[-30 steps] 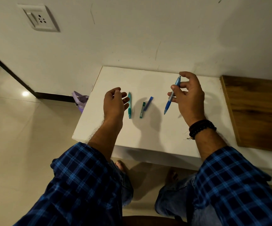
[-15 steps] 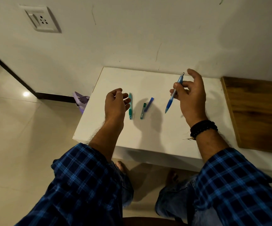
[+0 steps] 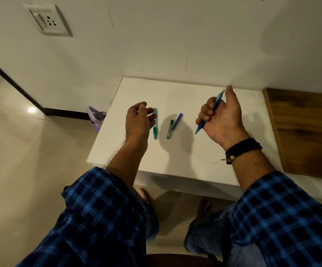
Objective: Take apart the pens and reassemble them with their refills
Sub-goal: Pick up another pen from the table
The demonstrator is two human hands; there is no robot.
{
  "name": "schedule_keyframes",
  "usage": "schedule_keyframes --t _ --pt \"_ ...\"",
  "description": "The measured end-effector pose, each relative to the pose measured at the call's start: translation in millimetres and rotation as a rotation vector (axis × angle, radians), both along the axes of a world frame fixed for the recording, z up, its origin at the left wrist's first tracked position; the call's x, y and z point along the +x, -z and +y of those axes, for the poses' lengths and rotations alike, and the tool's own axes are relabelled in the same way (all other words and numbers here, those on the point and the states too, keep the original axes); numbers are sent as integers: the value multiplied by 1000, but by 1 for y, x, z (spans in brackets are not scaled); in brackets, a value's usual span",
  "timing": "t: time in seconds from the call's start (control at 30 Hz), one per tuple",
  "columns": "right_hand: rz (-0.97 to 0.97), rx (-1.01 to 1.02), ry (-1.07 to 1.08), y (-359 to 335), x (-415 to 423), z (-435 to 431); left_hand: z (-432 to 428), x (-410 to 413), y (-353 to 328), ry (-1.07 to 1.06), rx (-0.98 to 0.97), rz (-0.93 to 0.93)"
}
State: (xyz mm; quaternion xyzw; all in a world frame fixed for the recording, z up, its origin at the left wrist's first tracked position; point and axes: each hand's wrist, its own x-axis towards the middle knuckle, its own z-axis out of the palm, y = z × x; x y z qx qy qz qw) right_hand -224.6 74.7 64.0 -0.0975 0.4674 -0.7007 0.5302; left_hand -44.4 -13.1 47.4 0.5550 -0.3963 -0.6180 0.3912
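— What do we have in front of us, biggest first?

— The white worktop (image 3: 195, 162) set against the wall, with a wooden panel (image 3: 306, 132) along its right side. Over it we hold out both arms in blue checked sleeves.

— And our hands?

— Our right hand (image 3: 223, 122) is raised above the right part of the worktop, fingers curled round the blue pen (image 3: 218, 99). The pen slants through the fist, its tip pointing down and left and its top end poking out beside the thumb. A dark beaded bracelet (image 3: 242, 149) sits on that wrist.

— The left one?

— Our left hand (image 3: 139, 122) holds nothing, its fingers loosely curled. The teal pen (image 3: 155, 130) lies flat on the worktop just to its right. The fingertips overlap the pen's far end, and we cannot tell whether they touch it.

— Anything smaller?

— Between the two hands lie a green piece (image 3: 169, 130) and a blue piece (image 3: 177, 121), side by side, well clear of our right hand.
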Motion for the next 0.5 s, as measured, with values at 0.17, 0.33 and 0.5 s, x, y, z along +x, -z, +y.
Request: schedule_keyframes --t 0.17,0.33,0.5 --pt "-87 28 39 -5 0 0 0 0 1 1 -2 9" --pt "-76 34 44 -9 3 -2 -1 -1 1 -9 4 2" --pt "-75 51 53 -9 4 -2 -1 1 2 -12 -7 34"
